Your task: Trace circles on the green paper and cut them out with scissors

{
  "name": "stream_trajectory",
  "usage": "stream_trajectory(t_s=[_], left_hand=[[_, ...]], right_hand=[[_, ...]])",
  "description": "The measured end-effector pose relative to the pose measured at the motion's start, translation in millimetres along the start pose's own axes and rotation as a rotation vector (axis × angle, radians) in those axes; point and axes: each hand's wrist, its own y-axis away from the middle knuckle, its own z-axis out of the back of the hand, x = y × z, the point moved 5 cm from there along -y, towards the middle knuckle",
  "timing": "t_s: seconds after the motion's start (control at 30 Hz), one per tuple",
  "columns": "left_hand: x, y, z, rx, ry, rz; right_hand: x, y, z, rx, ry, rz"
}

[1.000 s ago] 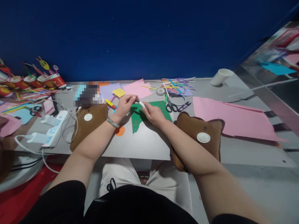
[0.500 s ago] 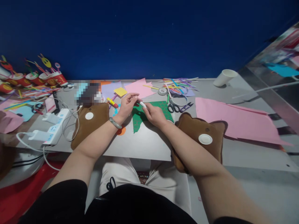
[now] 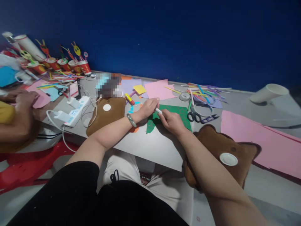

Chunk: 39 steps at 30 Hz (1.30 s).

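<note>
My right hand [image 3: 172, 121] is closed on a small white stick-like piece [image 3: 159, 110], above the green sheet [image 3: 174, 110]. My left hand [image 3: 148, 108], with a bangle on its wrist, is beside the piece's other end; its fingers are bent together, and what they pinch is too small to make out. The green sheet lies flat on the table under both hands, with a jagged lower left edge. Left of my left hand lies a yellow and red glue stick [image 3: 129, 99], near blue and orange scraps.
Scissors [image 3: 194, 116], a tape roll [image 3: 184, 96] and colored strips lie right of the hands. Brown cushions [image 3: 110, 113] flank my forearms. A power strip [image 3: 77, 111] and cables are left. A white cup [image 3: 269, 93] lies far right. Another person's hands [image 3: 27, 99] touch pink paper.
The view has turned left, so table items appear farther right and another person's arms now show at the left. My hands stay close together over the green sheet with the white piece.
</note>
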Motion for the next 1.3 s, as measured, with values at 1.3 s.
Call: stream_trajectory(t_s=[1.3], left_hand=[[4.8, -11.1, 25.9, -0.258, 0.007, 0.149]], right_hand=[[-2.1, -2.4, 0.3, -0.055, -0.35, -0.076]])
